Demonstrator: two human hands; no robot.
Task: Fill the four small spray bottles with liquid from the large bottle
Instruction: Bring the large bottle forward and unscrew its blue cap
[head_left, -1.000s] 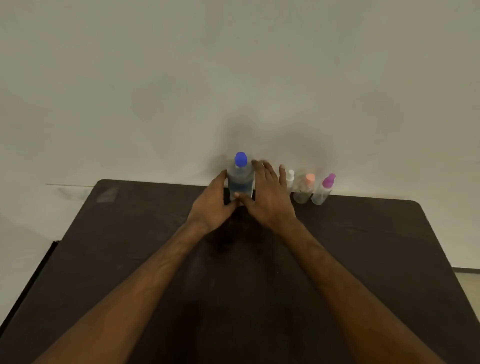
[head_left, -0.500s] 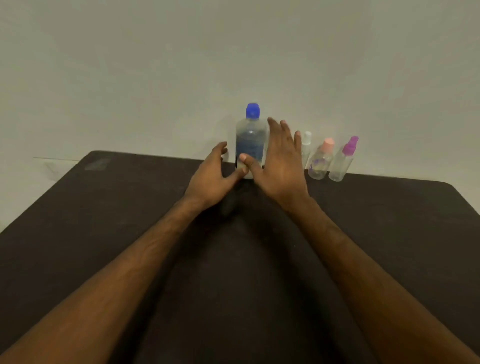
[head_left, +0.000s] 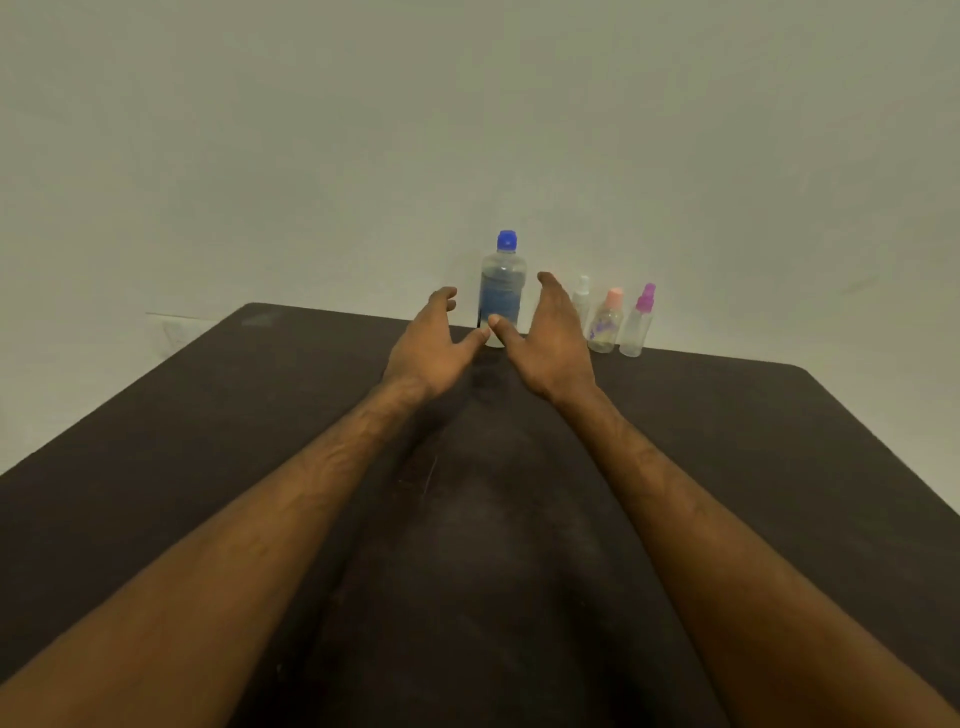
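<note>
A large bottle stands upright at the far edge of a dark table, close to a plain pale wall. It is clear plastic with a blue cap and a blue label; any writing on the label is too blurred to read.

To its right along the same far edge stand small spray bottles, all upright and close together. Only three can be made out: one with a white top, partly hidden behind the right hand; one with a pink cap and a faint purple print that cannot be read; and one with a purple sprayer. A fourth is not visible.

Two bare forearms reach forward from the near edge across the table. The left hand is on the left of the large bottle, fingers curled and spread, not touching it. The right hand is on the bottle's right, palm turned inward, fingers extended and loose. The two thumbs nearly meet in front of the bottle's base and cover it. Both hands are empty and unclenched, cupped either side of the bottle; whether a thumb touches it cannot be told.

The table's near edge and left corners are cut off.
</note>
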